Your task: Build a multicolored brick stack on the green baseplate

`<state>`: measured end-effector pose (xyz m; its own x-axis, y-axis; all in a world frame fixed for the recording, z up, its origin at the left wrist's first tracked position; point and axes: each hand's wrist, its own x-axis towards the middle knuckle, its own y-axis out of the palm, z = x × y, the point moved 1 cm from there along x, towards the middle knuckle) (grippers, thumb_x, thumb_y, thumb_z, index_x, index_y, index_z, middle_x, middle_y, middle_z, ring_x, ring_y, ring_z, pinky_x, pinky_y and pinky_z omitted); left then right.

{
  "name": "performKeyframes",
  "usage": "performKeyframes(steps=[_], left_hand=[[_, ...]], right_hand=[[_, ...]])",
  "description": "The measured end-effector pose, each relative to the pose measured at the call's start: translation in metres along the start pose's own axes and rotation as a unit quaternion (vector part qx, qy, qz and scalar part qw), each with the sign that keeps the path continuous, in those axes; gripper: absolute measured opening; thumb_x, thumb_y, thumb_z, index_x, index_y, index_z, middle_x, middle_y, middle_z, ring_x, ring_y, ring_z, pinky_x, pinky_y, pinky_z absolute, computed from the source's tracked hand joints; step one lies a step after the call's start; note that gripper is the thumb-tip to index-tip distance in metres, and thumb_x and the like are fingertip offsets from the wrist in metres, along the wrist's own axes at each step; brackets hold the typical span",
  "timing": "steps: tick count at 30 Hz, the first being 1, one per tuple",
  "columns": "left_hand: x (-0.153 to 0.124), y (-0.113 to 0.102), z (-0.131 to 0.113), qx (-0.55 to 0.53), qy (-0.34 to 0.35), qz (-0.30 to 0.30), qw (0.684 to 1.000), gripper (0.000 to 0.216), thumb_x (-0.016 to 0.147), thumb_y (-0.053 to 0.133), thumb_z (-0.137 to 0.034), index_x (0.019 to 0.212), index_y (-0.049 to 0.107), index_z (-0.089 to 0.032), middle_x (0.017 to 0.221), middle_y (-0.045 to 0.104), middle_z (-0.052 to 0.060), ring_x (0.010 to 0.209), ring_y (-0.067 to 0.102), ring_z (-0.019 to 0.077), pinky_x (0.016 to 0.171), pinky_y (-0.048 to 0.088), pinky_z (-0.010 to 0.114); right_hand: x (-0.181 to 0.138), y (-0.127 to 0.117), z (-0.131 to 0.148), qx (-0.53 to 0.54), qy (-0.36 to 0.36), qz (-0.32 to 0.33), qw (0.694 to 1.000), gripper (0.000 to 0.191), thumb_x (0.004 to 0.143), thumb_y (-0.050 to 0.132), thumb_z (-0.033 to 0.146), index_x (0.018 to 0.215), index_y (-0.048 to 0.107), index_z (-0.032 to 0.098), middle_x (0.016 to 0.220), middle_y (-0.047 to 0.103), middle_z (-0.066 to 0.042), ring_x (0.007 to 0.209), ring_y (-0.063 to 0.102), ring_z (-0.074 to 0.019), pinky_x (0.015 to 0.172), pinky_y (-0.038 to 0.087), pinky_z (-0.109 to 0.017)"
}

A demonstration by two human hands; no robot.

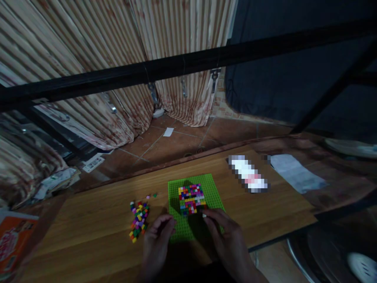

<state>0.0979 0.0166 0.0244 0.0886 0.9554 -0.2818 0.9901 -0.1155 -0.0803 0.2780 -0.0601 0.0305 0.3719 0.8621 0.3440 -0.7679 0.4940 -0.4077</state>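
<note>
A green baseplate [213, 188] lies on the wooden table [88, 232], with a block of many small coloured bricks [191, 198] pressed onto its middle. A loose pile of coloured bricks [138, 220] sits to its left. My right hand [224, 232] rests on the plate's near right part, fingers pinched on a small pale piece beside the brick block. My left hand [157, 239] rests at the plate's near left edge with fingers curled; nothing shows in them.
A white, pixelated object [249, 175] and a pale sheet [294, 173] lie on the table's right part. An orange box [13, 239] stands at far left. A black bar [182, 65] crosses overhead. Curtains and a tiled floor lie beyond the table.
</note>
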Motion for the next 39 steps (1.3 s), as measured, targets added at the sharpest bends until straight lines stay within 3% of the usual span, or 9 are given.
performKeyframes(steps=[5,11,22,31,39], left_hand=[[0.004,-0.003,0.018,0.059,0.051,-0.007,0.997,0.033,0.069,0.073,-0.048,0.08,0.07,-0.018,0.071,0.068,0.001,0.066,0.062,0.016,0.059,0.052,0.024],[0.0,0.0,0.033,0.122,0.143,-0.027,0.982,0.024,0.078,0.066,-0.041,0.085,0.07,-0.019,0.076,0.071,0.002,0.073,0.066,0.0178,0.066,0.052,0.024],[-0.006,0.004,0.029,0.16,0.168,-0.052,0.971,0.019,0.079,0.062,-0.038,0.083,0.07,-0.021,0.075,0.072,0.001,0.066,0.067,0.0163,0.06,0.053,0.022],[-0.008,0.005,0.027,0.164,0.16,-0.049,0.972,0.017,0.079,0.061,-0.035,0.084,0.07,-0.02,0.074,0.072,0.001,0.065,0.066,0.0159,0.058,0.052,0.022],[-0.008,0.005,0.026,0.177,0.164,-0.042,0.969,0.016,0.08,0.06,-0.034,0.084,0.069,-0.02,0.07,0.07,0.0,0.063,0.064,0.0149,0.059,0.05,0.022]], right_hand=[[0.004,0.001,-0.004,-0.02,0.017,-0.01,1.0,0.018,0.093,0.052,0.026,0.099,0.069,0.023,0.094,0.073,-0.005,0.086,0.07,-0.018,0.075,0.058,-0.029],[0.006,0.004,-0.008,-0.046,-0.012,-0.009,0.999,0.016,0.092,0.054,0.023,0.098,0.069,0.024,0.095,0.071,-0.004,0.089,0.068,-0.0175,0.078,0.057,-0.03],[0.016,0.011,-0.005,-0.085,-0.038,-0.019,0.995,0.017,0.09,0.059,0.018,0.099,0.071,0.026,0.091,0.067,-0.004,0.086,0.06,-0.0188,0.07,0.051,-0.03],[0.018,0.012,0.004,-0.17,-0.084,-0.036,0.981,0.013,0.088,0.062,0.015,0.095,0.069,0.022,0.09,0.074,-0.002,0.081,0.058,-0.0207,0.075,0.041,-0.035],[0.017,0.012,0.008,-0.17,-0.065,-0.042,0.982,0.013,0.089,0.06,0.017,0.096,0.069,0.021,0.083,0.073,-0.002,0.077,0.06,-0.0197,0.075,0.041,-0.033]])
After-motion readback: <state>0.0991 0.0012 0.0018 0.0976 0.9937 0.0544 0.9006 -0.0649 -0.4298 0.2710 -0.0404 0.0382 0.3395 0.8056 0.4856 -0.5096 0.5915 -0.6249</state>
